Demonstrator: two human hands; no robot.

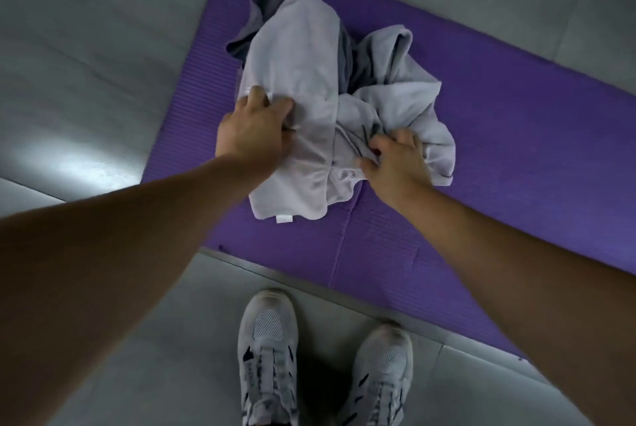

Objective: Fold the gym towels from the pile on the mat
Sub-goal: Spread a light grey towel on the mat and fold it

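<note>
Purple mat (516, 150), towel pile (296, 64) near edge

No text can be read; the white tag (285, 218) on the towel's (292, 57) near edge appears blank.
</note>
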